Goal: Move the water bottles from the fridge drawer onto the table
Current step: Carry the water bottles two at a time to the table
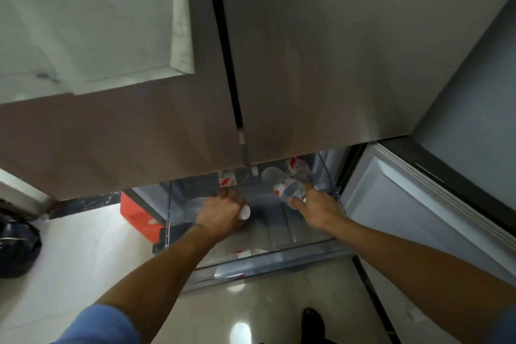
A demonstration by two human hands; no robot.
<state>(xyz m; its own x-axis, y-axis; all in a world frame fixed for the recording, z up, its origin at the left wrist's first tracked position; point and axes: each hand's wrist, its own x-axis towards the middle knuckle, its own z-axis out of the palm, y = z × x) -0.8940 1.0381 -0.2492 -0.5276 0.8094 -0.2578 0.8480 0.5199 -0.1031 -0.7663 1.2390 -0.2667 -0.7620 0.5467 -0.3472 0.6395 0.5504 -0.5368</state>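
The clear fridge drawer (279,255) stands pulled out below the closed upper fridge doors. My left hand (220,213) reaches into it and grips a water bottle; only its white cap (245,213) shows past my fingers. My right hand (317,211) holds a clear water bottle with a red and white label (287,190) by its body, lifted above the drawer floor. Further back lie two other bottles (298,166), and one at the left (227,179), partly hidden under the door edge.
The lower right fridge door (418,204) stands open at the right. A red box (138,213) sits on the floor left of the drawer, a dark bag (16,248) at the far left. The pale tiled floor (83,260) and my shoe (312,321) are below.
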